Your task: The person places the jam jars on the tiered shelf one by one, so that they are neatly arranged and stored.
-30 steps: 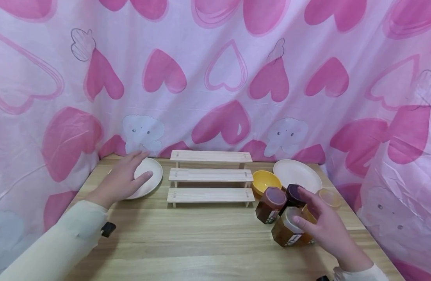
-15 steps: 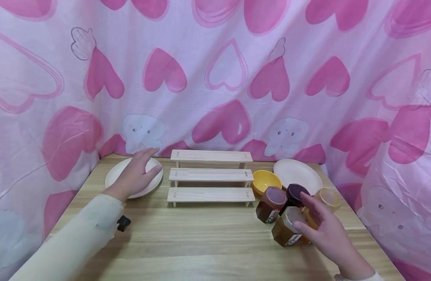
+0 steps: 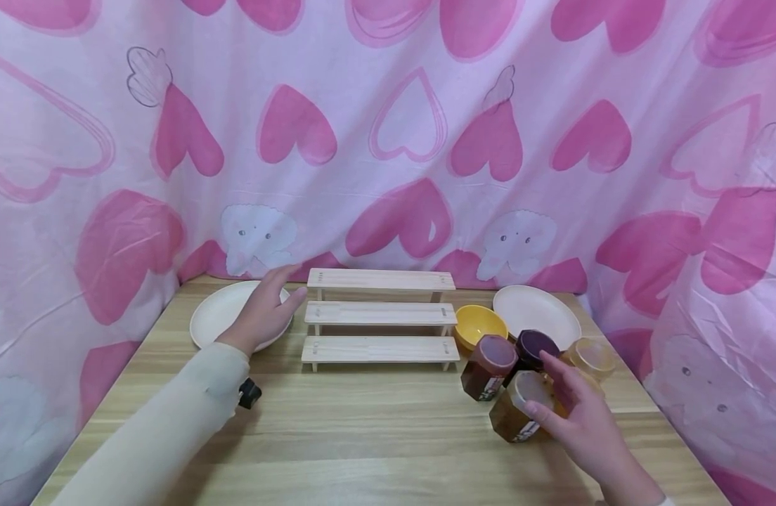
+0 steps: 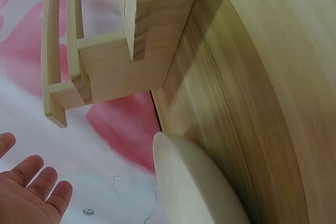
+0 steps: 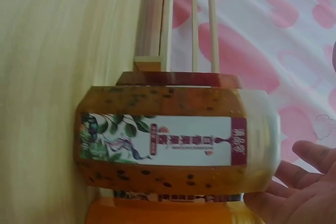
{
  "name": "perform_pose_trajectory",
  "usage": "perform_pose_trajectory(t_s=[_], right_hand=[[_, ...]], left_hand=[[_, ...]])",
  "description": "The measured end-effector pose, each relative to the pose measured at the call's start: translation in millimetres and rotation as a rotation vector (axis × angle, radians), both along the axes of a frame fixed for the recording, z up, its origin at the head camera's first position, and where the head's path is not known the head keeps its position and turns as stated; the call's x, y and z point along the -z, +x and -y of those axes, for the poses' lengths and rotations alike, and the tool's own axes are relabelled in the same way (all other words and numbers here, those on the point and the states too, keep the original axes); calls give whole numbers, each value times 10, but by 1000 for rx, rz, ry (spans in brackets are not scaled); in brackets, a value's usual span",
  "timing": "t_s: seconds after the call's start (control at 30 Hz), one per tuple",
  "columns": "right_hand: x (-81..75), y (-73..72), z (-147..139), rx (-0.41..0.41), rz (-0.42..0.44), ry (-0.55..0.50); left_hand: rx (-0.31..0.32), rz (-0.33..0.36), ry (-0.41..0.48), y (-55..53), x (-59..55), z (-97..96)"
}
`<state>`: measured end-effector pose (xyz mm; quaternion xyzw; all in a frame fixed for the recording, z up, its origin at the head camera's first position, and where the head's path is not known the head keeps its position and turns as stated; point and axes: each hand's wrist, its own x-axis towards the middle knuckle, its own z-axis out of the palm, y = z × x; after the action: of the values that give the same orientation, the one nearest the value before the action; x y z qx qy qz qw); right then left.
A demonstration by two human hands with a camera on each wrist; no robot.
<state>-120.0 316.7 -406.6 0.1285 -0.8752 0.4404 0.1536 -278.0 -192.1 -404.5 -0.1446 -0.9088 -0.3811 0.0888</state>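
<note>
My left hand (image 3: 264, 313) hovers over the right part of a white plate (image 3: 217, 316), fingers extended toward a three-step wooden rack (image 3: 380, 313) and holding nothing. In the left wrist view its spread fingertips are apart from both plate and rack. My right hand (image 3: 580, 425) is at a cluster of lidded jars, thumb and fingers spread loosely. Nearest is an amber jar (image 5: 163, 171) with dark seeds and a printed label; the fingertips are right by its whitish lid (image 5: 262, 140). Around it stand a dark red jar (image 3: 488, 372), a dark purple jar (image 3: 532, 351) and an orange jar (image 5: 157, 213), partly hidden.
A yellow bowl (image 3: 479, 327) stands between the rack and a second white plate (image 3: 540, 316) at the back right. Another jar with a pale yellow lid (image 3: 593, 356) is beyond the right hand. A pink heart-patterned curtain (image 3: 388, 126) closes off the wooden table's (image 3: 363, 436) back and sides.
My left hand has moved right across the plate toward the rack, uncovering the plate's left side. The right hand has shifted only slightly; the jars stay in place.
</note>
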Motion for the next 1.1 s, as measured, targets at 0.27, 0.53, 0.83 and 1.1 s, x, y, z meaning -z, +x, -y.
perform_pose_trajectory(t_s=[0.27, 0.53, 0.83, 1.1], right_hand=[[78, 14, 50, 28, 58, -58], [101, 16, 78, 61, 85, -81], [119, 21, 106, 72, 114, -109], [124, 25, 122, 97, 150, -96]], left_hand=[[-4, 11, 53, -114, 53, -110], [-28, 59, 114, -219, 96, -210], [-34, 86, 196, -360, 159, -274], [-55, 115, 279, -448, 229, -306]])
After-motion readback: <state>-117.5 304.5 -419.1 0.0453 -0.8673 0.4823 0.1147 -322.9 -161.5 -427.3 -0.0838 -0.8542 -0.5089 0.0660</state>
